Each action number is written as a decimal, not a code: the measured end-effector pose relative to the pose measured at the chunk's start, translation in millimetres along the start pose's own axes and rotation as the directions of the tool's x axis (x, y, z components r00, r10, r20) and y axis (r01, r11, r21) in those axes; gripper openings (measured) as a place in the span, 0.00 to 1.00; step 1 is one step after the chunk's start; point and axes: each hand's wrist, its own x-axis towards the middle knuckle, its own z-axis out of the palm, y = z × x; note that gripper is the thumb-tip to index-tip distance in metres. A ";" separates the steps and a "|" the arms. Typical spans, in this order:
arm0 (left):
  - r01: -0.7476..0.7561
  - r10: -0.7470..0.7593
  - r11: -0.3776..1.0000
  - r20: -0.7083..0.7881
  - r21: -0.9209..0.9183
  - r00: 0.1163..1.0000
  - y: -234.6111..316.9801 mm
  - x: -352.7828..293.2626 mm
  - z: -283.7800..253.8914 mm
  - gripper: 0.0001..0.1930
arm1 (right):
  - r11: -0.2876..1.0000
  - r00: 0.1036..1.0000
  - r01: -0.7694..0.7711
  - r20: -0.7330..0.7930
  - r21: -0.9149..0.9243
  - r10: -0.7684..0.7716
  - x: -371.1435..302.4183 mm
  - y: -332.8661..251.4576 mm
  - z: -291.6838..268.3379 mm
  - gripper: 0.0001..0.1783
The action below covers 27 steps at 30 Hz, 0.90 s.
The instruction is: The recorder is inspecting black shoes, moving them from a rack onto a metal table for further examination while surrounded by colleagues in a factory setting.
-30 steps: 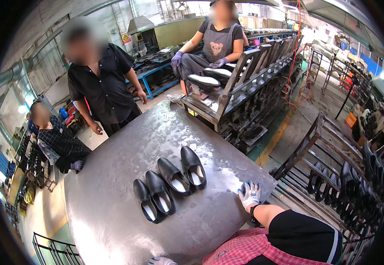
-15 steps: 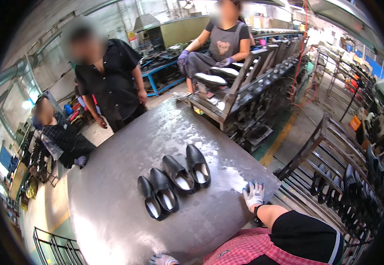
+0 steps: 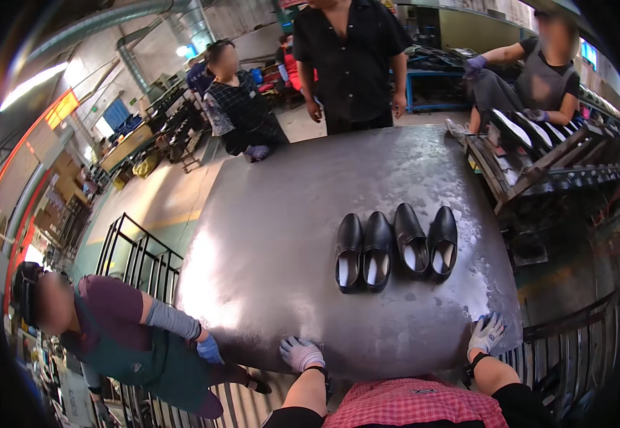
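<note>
My left hand (image 3: 300,354), in a whitish knit glove, lies on the near edge of a grey metal table (image 3: 281,214), holding nothing, its fingers stretched out. Toward the table's near right corner my right hand (image 3: 487,332), gloved alike, rests flat with fingers apart. Beyond my hands stand two pairs of black slip-on shoes with pale insoles, toes pointing away. The left pair is a black shoe (image 3: 349,242) close beside another black shoe (image 3: 377,242). A small gap separates them from a third shoe (image 3: 409,234) and the rightmost shoe (image 3: 443,235). Neither hand touches the shoes.
A person in a green apron (image 3: 160,357) stands at the near left, with a blue-gloved hand (image 3: 210,349) at the table edge. Other people are along the far side. A shoe rack (image 3: 538,157) stands at the far right; metal racks (image 3: 581,342) flank the near right corner.
My view has swung left, so the shoes appear farther right and the person in the green apron shows. My left hand, barely visible before, is now fully in view on the table.
</note>
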 end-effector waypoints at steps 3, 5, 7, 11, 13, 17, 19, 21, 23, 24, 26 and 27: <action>-0.004 0.003 1.000 -0.032 -0.027 0.999 0.6 -1.2 -0.9 0.17 | 0.999 0.997 0.020 0.080 -0.047 -0.016 4.0 -2.5 -6.3 0.32; -0.001 0.001 1.000 -0.028 -0.005 1.000 -0.8 -2.1 0.9 0.17 | 0.998 0.991 -0.005 0.134 -0.059 0.013 4.2 -5.7 -10.2 0.32; -0.026 0.027 1.000 -0.067 0.011 0.997 -0.2 -1.2 5.0 0.16 | 0.998 0.990 -0.032 0.139 -0.051 0.039 3.5 -6.8 -12.1 0.33; -0.041 0.044 0.999 -0.143 0.022 0.989 -3.0 1.0 8.7 0.15 | 0.999 0.996 -0.040 0.080 -0.027 0.042 -0.6 -6.6 -9.7 0.34; -0.032 0.035 0.999 -0.125 0.021 0.992 -1.1 -0.2 8.9 0.15 | 0.999 0.997 -0.050 0.062 -0.017 0.051 -0.9 -6.2 -9.5 0.35; 0.008 -0.007 1.000 -0.032 0.029 0.999 1.3 -0.6 1.9 0.18 | 0.999 0.997 -0.028 0.066 -0.030 0.030 -0.3 -8.4 -16.7 0.34; 0.024 -0.025 0.999 0.023 0.026 0.999 2.7 -0.3 -2.4 0.20 | 0.998 0.994 -0.031 0.105 -0.046 0.036 0.5 -11.1 -21.6 0.33; 0.021 -0.022 0.999 0.052 0.028 0.998 3.4 -0.8 -5.2 0.22 | 0.998 0.990 -0.030 0.133 -0.056 0.037 0.2 -12.1 -24.9 0.33; 0.042 -0.042 0.999 0.043 0.007 0.998 5.2 -0.3 -5.6 0.23 | 0.999 0.991 -0.015 0.130 -0.046 0.021 1.0 -12.2 -24.9 0.33; 0.049 -0.049 0.999 0.028 0.000 0.998 4.7 -0.7 -5.4 0.24 | 0.999 0.990 -0.021 0.136 -0.048 0.028 1.6 -11.2 -23.8 0.33; 0.060 -0.059 0.998 -0.030 0.025 0.998 5.5 0.0 -2.6 0.25 | 1.000 0.993 -0.017 0.120 -0.025 0.020 1.0 -9.2 -19.5 0.34; 0.073 -0.071 0.997 -0.049 0.031 0.996 5.4 -0.2 -0.9 0.24 | 1.000 0.993 -0.017 0.114 -0.025 0.019 2.0 -8.6 -16.9 0.34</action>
